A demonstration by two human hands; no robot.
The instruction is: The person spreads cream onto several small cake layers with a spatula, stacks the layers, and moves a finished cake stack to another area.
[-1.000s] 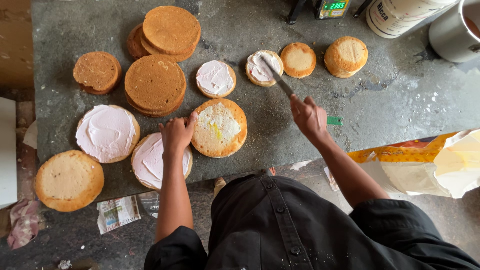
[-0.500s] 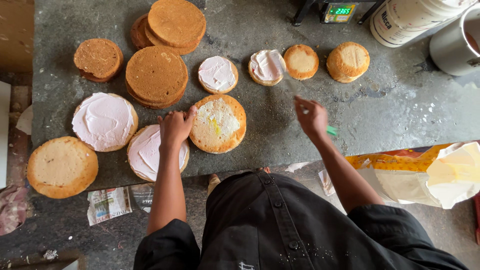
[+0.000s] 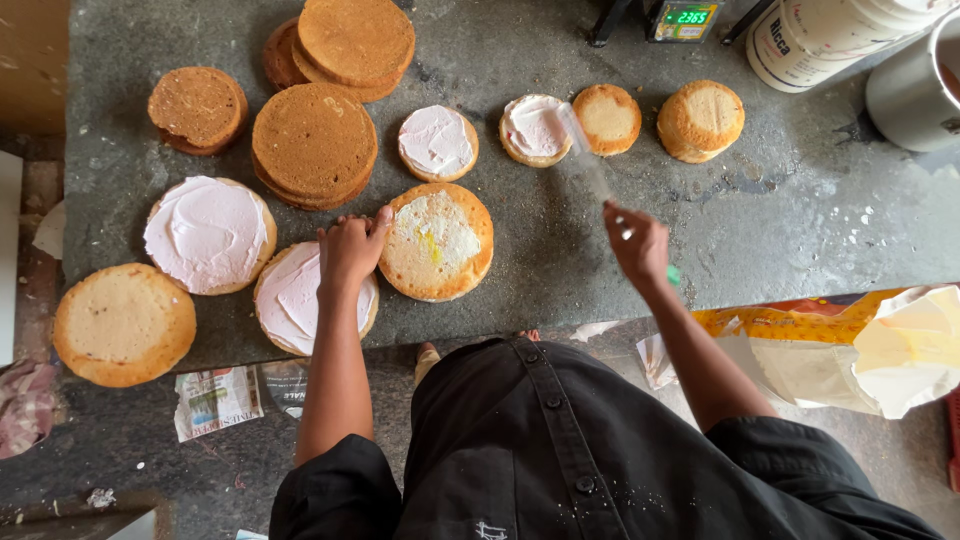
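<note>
My right hand [image 3: 640,245] grips a palette knife [image 3: 585,150] with a green handle end. Its blurred blade reaches up toward a small cream-covered cake round [image 3: 533,128]. My left hand [image 3: 350,250] rests with bent fingers between two rounds. Its fingertips touch the rim of a golden round [image 3: 440,240] that has a patch of white cream and a yellow smear. Its palm lies over a pink-white frosted round [image 3: 300,300].
On the grey stone counter [image 3: 560,250] lie a large frosted round [image 3: 208,232], a small frosted one [image 3: 437,142], bare small rounds [image 3: 700,120], brown stacks [image 3: 315,140] and a bare large round [image 3: 123,322]. A scale [image 3: 682,18], white bucket [image 3: 830,35] and metal pot [image 3: 915,90] stand at the back right.
My right hand drew the knife off the small frosted round, pulled back, and now swings the blade toward it again. My left hand has stayed in place.
</note>
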